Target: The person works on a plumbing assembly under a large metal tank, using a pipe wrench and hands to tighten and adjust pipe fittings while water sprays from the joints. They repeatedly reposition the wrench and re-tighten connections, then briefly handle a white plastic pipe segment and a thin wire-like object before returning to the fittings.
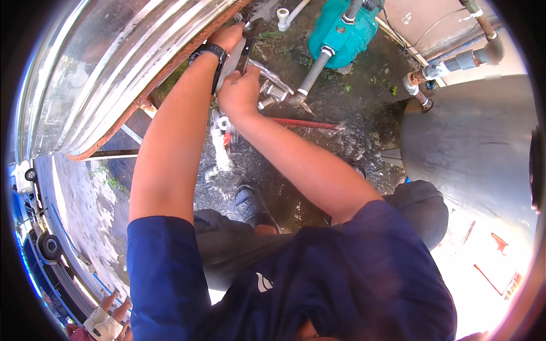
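Note:
My right hand (239, 94) is closed around the lower end of a flat, blade-like tool (231, 63), grey with a dark strip along one side. Just beyond it, my left hand (226, 37), with a black watch on the wrist, is closed near the upper end of the tool. What its fingers grip is too small to tell. Right of my right hand lie metal pipe fittings (277, 91), joined to a grey pipe (314, 75). Below my hands, a white plastic pipe assembly (219, 149) with a red valve handle (227, 138) stands in splashing water.
A teal pump or tank (341, 35) stands at the far side, near a white pipe (297, 14). A red bar (307, 123) lies on the wet ground. Corrugated metal sheeting (122, 62) with a rusty edge hangs at left; a large grey cylindrical tank (472, 136) stands right.

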A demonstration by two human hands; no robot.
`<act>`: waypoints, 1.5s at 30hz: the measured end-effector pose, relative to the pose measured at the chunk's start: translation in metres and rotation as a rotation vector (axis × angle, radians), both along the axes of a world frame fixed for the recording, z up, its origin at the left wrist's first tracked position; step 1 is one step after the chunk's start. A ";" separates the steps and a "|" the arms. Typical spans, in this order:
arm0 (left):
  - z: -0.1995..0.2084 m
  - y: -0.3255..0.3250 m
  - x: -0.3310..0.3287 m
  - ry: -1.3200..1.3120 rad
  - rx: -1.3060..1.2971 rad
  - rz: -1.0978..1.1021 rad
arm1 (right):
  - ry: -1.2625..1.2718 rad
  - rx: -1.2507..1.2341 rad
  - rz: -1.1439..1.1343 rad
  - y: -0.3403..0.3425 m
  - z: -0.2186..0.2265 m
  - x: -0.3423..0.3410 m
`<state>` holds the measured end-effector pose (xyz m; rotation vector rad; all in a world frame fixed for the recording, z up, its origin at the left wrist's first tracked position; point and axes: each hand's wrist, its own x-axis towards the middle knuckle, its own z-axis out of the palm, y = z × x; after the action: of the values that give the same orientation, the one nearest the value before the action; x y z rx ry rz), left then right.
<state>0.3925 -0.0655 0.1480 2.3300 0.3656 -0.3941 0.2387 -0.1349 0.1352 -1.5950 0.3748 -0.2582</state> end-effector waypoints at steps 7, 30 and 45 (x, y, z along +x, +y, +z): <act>-0.016 -0.015 0.018 -0.254 0.280 -0.103 | 0.171 0.424 0.087 0.013 -0.005 -0.004; -0.031 -0.006 0.020 -0.332 0.323 -0.051 | 0.346 1.476 0.401 0.032 -0.059 0.016; -0.010 0.017 -0.017 0.047 -0.123 0.074 | 0.535 0.925 0.426 -0.011 -0.023 0.021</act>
<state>0.3752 -0.0488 0.1379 2.1839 0.4365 -0.4239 0.2594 -0.1461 0.1119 -0.7607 0.4582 0.6137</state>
